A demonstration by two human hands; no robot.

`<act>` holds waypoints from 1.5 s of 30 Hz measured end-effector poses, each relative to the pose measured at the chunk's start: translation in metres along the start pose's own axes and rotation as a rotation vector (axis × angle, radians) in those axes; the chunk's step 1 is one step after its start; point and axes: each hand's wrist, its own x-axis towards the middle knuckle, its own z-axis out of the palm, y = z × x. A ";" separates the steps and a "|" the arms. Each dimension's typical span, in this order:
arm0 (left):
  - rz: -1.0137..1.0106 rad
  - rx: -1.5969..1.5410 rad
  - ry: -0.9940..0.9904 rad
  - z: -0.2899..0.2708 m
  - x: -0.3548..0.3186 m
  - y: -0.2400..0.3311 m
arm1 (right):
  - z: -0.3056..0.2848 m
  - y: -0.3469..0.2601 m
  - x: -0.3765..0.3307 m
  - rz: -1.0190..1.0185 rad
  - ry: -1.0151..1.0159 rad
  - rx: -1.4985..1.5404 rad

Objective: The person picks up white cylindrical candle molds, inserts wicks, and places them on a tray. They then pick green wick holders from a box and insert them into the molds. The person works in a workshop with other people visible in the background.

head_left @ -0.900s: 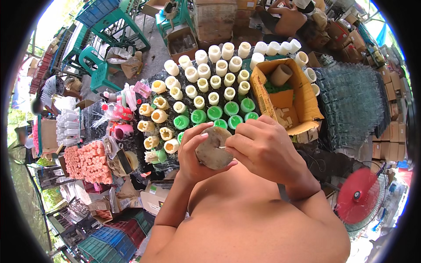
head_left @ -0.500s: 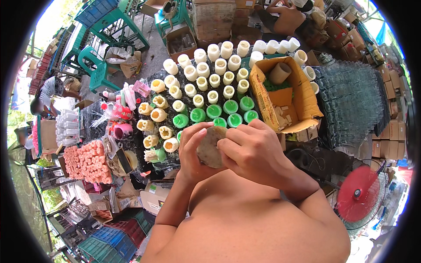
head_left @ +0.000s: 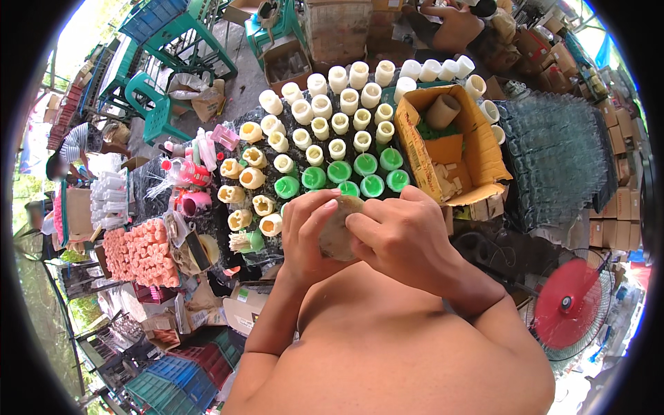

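1. The left hand is wrapped around the edge of a round, mottled grey-brown disc, with its fingers at the far side.
2. The disc is between the two hands, in front of the bare chest and close to the front row of green candles.
3. The right hand has its fingers curled narrowly, and the fingertips are over the disc's face. I cannot tell whether something small is pinched there.
4. Beyond the hands stand cream hollow cylinders; to the right of the candles is a yellow-brown cardboard box.
5. In my judgement, if the right fingers push harder than the left hand supports, the disc could turn or slip from the grip.
6. If it falls forward, it could hit the candles and bend their thin wicks.
7. A forearm or elbow moved too widely might also knock the box.
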 end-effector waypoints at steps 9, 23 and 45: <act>-0.028 0.056 -0.017 -0.001 -0.003 -0.003 | 0.004 0.002 0.004 -0.047 0.016 -0.028; -0.018 0.042 0.016 -0.003 0.000 -0.001 | 0.008 -0.001 0.003 -0.057 0.000 -0.010; -1.296 -1.838 0.514 0.005 -0.012 -0.051 | 0.020 0.040 -0.014 0.326 0.183 0.499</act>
